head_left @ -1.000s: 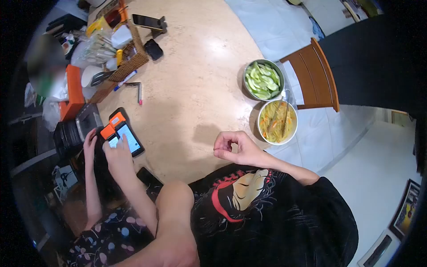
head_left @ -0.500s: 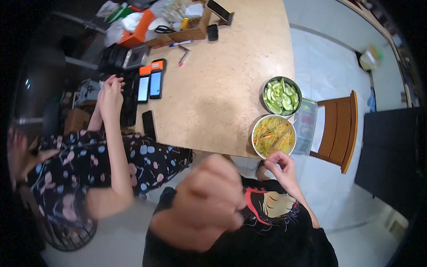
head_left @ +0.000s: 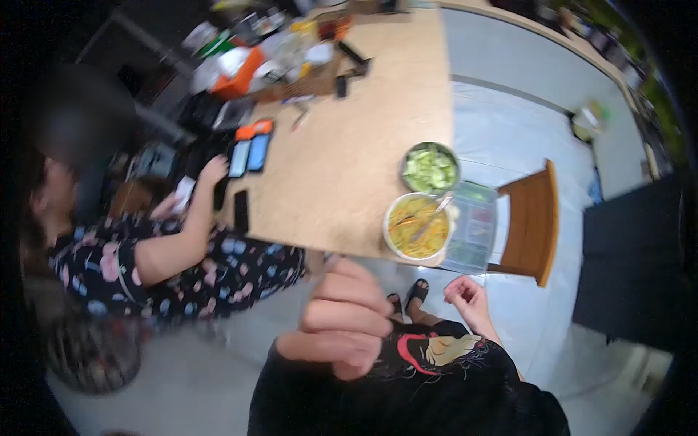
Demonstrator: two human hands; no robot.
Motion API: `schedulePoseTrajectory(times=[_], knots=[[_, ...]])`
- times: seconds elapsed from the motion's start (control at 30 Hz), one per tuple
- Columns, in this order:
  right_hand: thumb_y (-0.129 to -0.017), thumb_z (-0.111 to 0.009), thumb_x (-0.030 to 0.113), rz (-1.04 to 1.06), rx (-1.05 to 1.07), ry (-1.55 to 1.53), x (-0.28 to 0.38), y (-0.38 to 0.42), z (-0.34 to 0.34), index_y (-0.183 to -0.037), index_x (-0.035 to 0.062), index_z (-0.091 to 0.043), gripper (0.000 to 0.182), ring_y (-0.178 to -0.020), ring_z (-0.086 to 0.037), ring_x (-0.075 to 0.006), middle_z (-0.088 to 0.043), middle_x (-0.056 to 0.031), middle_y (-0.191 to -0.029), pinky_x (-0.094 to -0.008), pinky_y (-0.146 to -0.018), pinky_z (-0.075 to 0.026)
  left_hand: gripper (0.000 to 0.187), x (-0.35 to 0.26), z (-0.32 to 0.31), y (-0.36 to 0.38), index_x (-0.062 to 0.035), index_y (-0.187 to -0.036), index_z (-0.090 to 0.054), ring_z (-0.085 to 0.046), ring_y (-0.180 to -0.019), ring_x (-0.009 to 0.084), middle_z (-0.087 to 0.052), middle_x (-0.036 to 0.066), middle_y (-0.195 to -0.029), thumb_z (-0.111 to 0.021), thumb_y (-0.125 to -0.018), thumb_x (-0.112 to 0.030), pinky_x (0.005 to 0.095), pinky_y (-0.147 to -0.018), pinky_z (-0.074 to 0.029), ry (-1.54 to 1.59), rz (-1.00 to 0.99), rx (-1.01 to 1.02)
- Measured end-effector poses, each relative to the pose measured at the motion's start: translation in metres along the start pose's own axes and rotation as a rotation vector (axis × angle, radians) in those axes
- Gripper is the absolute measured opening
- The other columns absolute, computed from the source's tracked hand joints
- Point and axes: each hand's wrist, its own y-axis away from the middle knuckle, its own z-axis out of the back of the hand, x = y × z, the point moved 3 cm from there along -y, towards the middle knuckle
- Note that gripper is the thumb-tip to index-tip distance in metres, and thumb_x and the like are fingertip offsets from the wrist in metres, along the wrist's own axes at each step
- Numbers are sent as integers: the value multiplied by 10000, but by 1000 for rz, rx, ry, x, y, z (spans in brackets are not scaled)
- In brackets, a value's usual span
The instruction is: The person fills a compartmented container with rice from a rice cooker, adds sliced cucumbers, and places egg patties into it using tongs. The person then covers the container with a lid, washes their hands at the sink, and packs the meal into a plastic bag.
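My left hand (head_left: 345, 327) is raised close to the camera, its fingers curled into a fist with nothing visible in it. My right hand (head_left: 469, 299) hangs loosely open below the table's near edge and holds nothing. Nearest to it, at the table's corner, stands a white bowl of shredded salad (head_left: 413, 225) with utensils resting in it. A metal bowl of green cucumber slices (head_left: 430, 168) sits just behind that. My black printed shirt (head_left: 436, 378) fills the bottom of the view.
Another person in dark floral clothing (head_left: 182, 261) sits at the left, a hand by two orange-topped handheld devices (head_left: 247, 152) and a black phone (head_left: 241, 211). A clear container (head_left: 472, 225) and wooden chair (head_left: 534, 221) are at the right. An orange box (head_left: 236, 73) and clutter crowd the beige table's (head_left: 349, 131) far end.
The view has pulled back from the table. My right hand came off the tabletop and dropped below its edge. My left fist rose close to the camera.
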Motion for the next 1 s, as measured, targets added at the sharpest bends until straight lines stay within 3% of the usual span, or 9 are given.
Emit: schedulePoseTrajectory(times=[0.23, 0.37, 0.47, 0.5, 0.6, 0.67, 0.8, 0.9, 1.0], knots=[[-848, -655, 126, -35, -35, -114, -38, 36, 98, -816, 53, -606, 94, -617, -483, -2, -586, 46, -684, -177, -548, -374, 161, 23, -58, 82, -70, -1015, -425, -504, -640, 188, -530, 97, -794, -458, -933, -204, 320, -573, -413, -106, 276, 46], [-870, -627, 118, -60, 134, 3, -28, 82, 196, -844, 32, -600, 93, -699, -524, -38, -596, 23, -749, -208, -630, -423, 126, 41, -139, 180, -43, -1032, -493, -503, -712, 109, -555, 43, -850, -508, -928, -113, 245, -658, -421, -41, 1241, 358], [-875, -580, 121, -148, 547, -56, -32, 133, 287, -952, 20, -597, 129, -818, -532, -76, -585, -9, -840, -245, -753, -438, 199, 47, -189, 280, -23, -1091, -540, -556, -907, 96, -601, 36, -967, -563, -909, -100, 252, -791, -452, 178, 1526, 826], [-876, -542, 165, -12, 418, 29, -32, 151, 332, -990, 20, -584, 190, -859, -516, -84, -575, -10, -873, -253, -793, -415, 245, 45, -211, 309, -12, -1133, -545, -561, -982, 108, -612, 46, -1014, -570, -906, -99, 273, -855, -454, 307, 1545, 947], [-837, -588, 265, -272, 452, -112, -49, 185, 440, -1040, -7, -582, 339, -927, -515, -100, -591, -22, -927, -243, -834, -398, 337, 68, -266, 397, 8, -1208, -522, -540, -1060, 141, -611, 81, -1098, -588, -891, -85, 304, -958, -411, 465, 1902, 870], [-838, -597, 274, -299, 408, -104, -3, 217, 492, -1072, -12, -587, 369, -962, -518, -98, -606, -26, -972, -241, -861, -397, 360, 52, -385, 300, 26, -1233, -511, -527, -1083, 163, -596, 111, -1169, -541, -911, -133, 311, -966, -398, 595, 1714, 1171], [-873, -586, 260, -242, 146, -162, 47, 237, 577, -1182, -18, -561, 416, -1062, -517, -125, -609, -76, -1100, -264, -953, -371, 358, 108, -474, 293, 44, -1166, -554, -558, -1041, 187, -625, 144, -1137, -496, -881, -165, 317, -923, -419, 409, 1379, 1665], [-896, -565, 188, -404, 211, -307, -115, 214, 645, -1186, -20, -557, 358, -1106, -505, -155, -594, -115, -1149, -298, -990, -346, 334, 141, -532, 293, 37, -1140, -570, -581, -995, 177, -634, 160, -1116, -532, -845, -115, 322, -896, -434, 477, 1352, 1640], [-894, -569, 171, -347, 191, -185, -67, 170, 673, -1155, -20, -568, 323, -1056, -524, -153, -602, -109, -1102, -292, -952, -368, 338, 181, -545, 323, -2, -1155, -584, -588, -977, 172, -642, 127, -1101, -531, -863, -162, 310, -887, -436, 216, 1217, 1659]])
